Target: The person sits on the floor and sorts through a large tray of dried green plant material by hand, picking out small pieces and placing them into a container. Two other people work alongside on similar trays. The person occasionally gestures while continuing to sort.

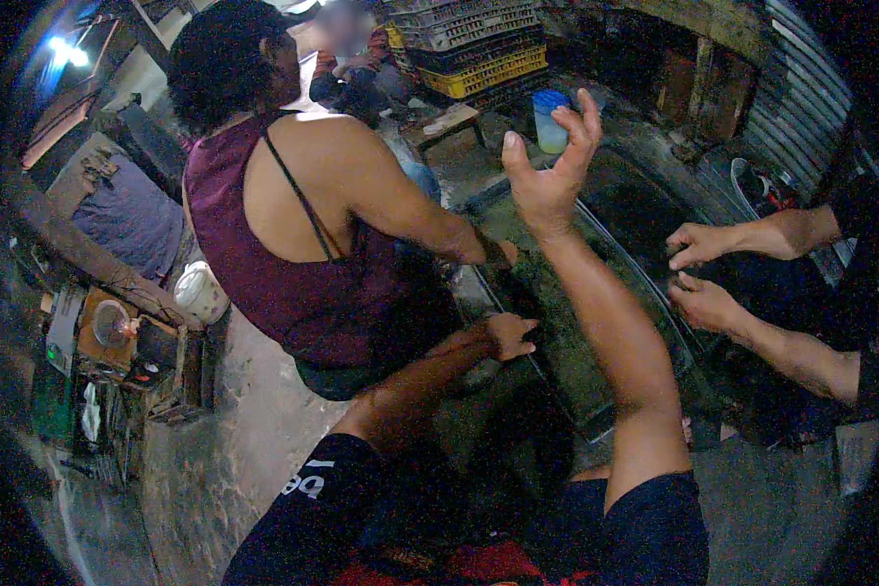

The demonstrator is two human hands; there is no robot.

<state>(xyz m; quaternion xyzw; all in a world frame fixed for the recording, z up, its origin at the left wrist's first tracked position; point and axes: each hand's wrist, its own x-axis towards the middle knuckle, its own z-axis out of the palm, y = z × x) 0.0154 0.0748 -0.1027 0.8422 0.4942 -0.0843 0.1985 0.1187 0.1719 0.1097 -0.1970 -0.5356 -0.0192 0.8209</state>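
Observation:
My right hand is raised over the far part of a framed tray, fingers spread and curved, with nothing in it. Just behind it stands a clear plastic tumbler with a blue lid and pale liquid inside. My left hand is low at the near left edge of the metal-rimmed rectangular tray. Its fingertips are bent, and whether they pinch something small is too dark to tell. Dim greenish-brown material covers the tray's surface.
A person in a maroon top works close on my left; another person's hands are at the right side. Stacked plastic crates and a low wooden bench stand behind. A white bucket and a small fan are at left.

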